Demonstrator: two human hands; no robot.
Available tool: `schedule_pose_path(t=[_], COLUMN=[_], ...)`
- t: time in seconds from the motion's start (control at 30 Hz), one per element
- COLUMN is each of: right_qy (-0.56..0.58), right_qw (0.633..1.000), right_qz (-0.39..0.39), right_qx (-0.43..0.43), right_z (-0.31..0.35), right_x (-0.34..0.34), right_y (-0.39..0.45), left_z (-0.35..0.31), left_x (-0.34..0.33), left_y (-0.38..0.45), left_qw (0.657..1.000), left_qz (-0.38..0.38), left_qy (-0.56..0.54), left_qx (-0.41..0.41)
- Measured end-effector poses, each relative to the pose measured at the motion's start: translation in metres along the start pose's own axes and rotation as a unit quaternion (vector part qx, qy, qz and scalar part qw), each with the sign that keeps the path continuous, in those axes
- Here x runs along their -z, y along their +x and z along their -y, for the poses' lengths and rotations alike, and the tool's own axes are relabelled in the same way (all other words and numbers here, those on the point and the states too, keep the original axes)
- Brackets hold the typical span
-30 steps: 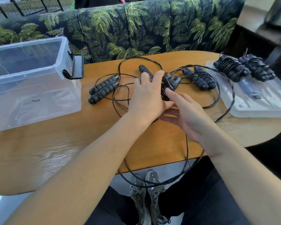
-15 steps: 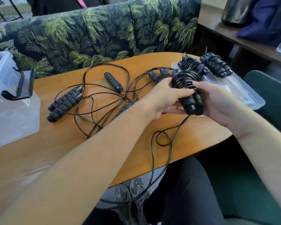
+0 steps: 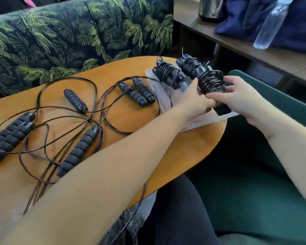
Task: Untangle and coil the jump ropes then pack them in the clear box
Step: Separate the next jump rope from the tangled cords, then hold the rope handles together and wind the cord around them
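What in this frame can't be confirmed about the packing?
- Clear box: outside the head view, so its contents are unknown.
- Coiled rope: lower handles hidden by the left hand and right hand.
- Loose rope: hangs off the table, its end blurred.

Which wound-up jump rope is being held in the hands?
The nearest bundle, gripped by both the left hand and right hand. The other two bundles lie untouched on the clear lid.
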State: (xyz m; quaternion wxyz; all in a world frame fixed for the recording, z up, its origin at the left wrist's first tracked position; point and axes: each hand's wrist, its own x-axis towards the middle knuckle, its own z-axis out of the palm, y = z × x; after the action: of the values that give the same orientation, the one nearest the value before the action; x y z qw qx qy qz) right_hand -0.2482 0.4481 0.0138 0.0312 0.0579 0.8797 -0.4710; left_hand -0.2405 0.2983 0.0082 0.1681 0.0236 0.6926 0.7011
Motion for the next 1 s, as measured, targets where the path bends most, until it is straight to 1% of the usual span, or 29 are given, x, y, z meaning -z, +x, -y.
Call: schedule_pose_path(t=[0.1,0.2,0.27,0.37,0.43,0.53,0.6,0.7,0.77,0.9,1.0], right_qy=[-0.051,-0.151,-0.186,-0.234,-0.267,-0.297,-0.297,-0.261,-0.236,-0.184,-0.162], right_qw=[0.998,0.988,0.982,0.969,0.959,0.945,0.938,0.928,0.925,0.926,0.917], right_qz=[-0.031,-0.018,-0.021,-0.044,-0.059,-0.073,-0.083,-0.095,-0.086,-0.012,0.045], right_qx=[0.013,0.015,0.019,0.059,0.076,0.115,0.161,0.247,0.285,0.329,0.362], right_z=[-0.008,-0.017,-0.022,-0.019,-0.017,-0.012,-0.008,-0.001,0.006,0.022,0.037], right_x=[0.004,0.001,-0.001,-0.007,-0.012,-0.02,-0.03,-0.053,-0.071,-0.113,-0.149], right_y=[0.012,0.017,0.017,0.014,0.009,0.0,-0.01,-0.028,-0.04,-0.066,-0.084], left_z=[0.003,0.001,0.0,0.006,0.007,0.009,0.012,0.02,0.029,0.048,0.061], left_x=[-0.002,0.002,0.008,0.027,0.044,0.07,0.087,0.116,0.138,0.181,0.211], left_y=[0.02,0.019,0.01,-0.006,-0.021,-0.046,-0.065,-0.095,-0.114,-0.155,-0.19], left_qw=[0.996,0.992,0.988,0.978,0.971,0.958,0.949,0.937,0.924,0.906,0.889], left_qz=[-0.018,-0.024,-0.034,-0.049,-0.068,-0.099,-0.121,-0.146,-0.171,-0.23,-0.267], left_qy=[0.083,0.127,0.147,0.191,0.216,0.259,0.281,0.311,0.335,0.345,0.362], left_qx=[0.01,0.018,-0.012,-0.067,-0.08,-0.078,-0.072,-0.07,-0.074,-0.083,-0.08])
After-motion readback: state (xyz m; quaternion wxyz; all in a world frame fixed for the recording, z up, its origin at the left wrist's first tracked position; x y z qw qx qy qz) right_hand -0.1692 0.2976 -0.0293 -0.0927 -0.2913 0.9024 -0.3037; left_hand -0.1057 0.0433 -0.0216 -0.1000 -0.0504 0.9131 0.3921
